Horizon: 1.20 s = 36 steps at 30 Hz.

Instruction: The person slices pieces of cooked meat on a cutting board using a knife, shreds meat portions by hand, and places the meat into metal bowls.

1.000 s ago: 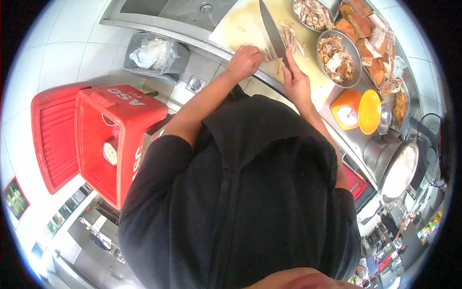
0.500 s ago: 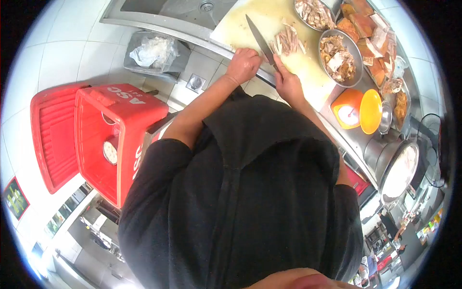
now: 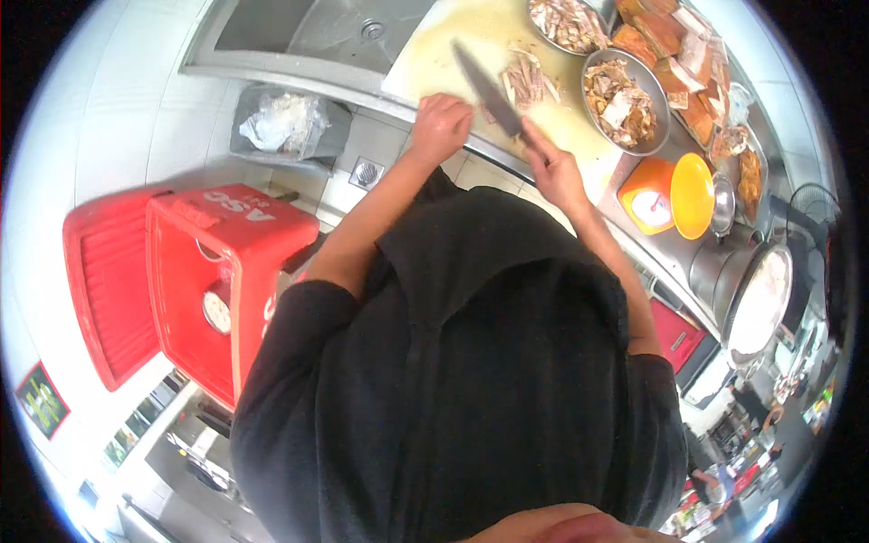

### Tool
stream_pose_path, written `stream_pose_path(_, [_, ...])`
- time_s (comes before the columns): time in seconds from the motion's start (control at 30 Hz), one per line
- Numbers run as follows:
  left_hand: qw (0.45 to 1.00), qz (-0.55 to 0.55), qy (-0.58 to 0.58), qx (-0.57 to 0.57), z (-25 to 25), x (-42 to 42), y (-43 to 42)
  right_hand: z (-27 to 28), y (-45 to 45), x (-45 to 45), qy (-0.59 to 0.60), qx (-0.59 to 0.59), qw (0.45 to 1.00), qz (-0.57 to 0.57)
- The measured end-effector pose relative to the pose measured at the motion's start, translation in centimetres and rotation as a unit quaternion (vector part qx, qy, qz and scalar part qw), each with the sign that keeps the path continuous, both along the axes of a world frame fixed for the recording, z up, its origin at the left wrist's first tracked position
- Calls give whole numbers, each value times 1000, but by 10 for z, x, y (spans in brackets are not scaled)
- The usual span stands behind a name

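Note:
My right hand [image 3: 556, 172] is wrapped round the handle of a large kitchen knife [image 3: 489, 89]. Its broad blade points up and left over the pale cutting board [image 3: 433, 56]. Just right of the blade lies a small pile of sliced meat strips [image 3: 527, 80] on the board. At the board's near edge rests my left hand [image 3: 442, 125], fingers curled in; whatever they hold, if anything, is hidden. To the right of the strips a metal bowl [image 3: 668, 122] contains chopped meat pieces, and a second bowl of sliced meat [image 3: 568, 25] stands behind it.
Large browned meat slabs [image 3: 659, 34] fill a tray at the back right. An orange scale [image 3: 646, 195] with a yellow pan [image 3: 692, 195] sits near a big pot [image 3: 724, 271]. Left are a sink [image 3: 272, 27], a lined bin [image 3: 290, 122] and an open red cool box [image 3: 237, 213].
The knife has turned so more of its blade's flat side shows, and my right hand has shifted slightly right and down. My left hand stays curled, now farther from the blade.

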<state>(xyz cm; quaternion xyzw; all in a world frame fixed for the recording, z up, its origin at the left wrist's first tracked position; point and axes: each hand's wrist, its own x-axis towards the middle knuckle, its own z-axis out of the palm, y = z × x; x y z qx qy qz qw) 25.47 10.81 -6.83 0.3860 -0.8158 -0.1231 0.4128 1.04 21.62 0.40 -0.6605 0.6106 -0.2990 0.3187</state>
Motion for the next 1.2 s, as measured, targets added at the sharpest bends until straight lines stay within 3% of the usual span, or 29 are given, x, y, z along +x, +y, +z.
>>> stream_pose_path(0.13, [999, 36, -10, 34, 0, 34, 4, -23, 6, -26, 60, 1, 997, 50])
stream_pose_path(0.27, [996, 53, -36, 55, -1, 51, 8, -33, -28, -68, 67, 9, 998, -2])
stream_pose_path(0.37, [997, 54, -32, 53, 3, 49, 1, 3, -41, -71, 138, 46, 989, -38])
stream_pose_path(0.5, [997, 62, 8, 41, 24, 41, -8, 17, -19, -54, 64, -145, 985, -70])
stream_pose_path(0.57, [997, 56, 21, 42, 36, 30, -14, -4, -5, -45, 64, -127, 987, -79])
stream_pose_path(0.63, [998, 53, 23, 38, 50, 16, -18, -17, 3, -39, 155, -56, 985, -55])
stream_pose_path(0.93, [988, -152, 28, 0, 109, -136, -42, -36, 5, -33, 153, -74, 984, -53])
stream_pose_path(1.1, [975, -211, -62, 44, 89, -240, -49, -30, 6, -35, 185, -81, 978, -45])
stream_pose_path(1.2, [953, -208, -166, 147, 78, -277, -52, -45, 3, -38, 187, -90, 977, -42])
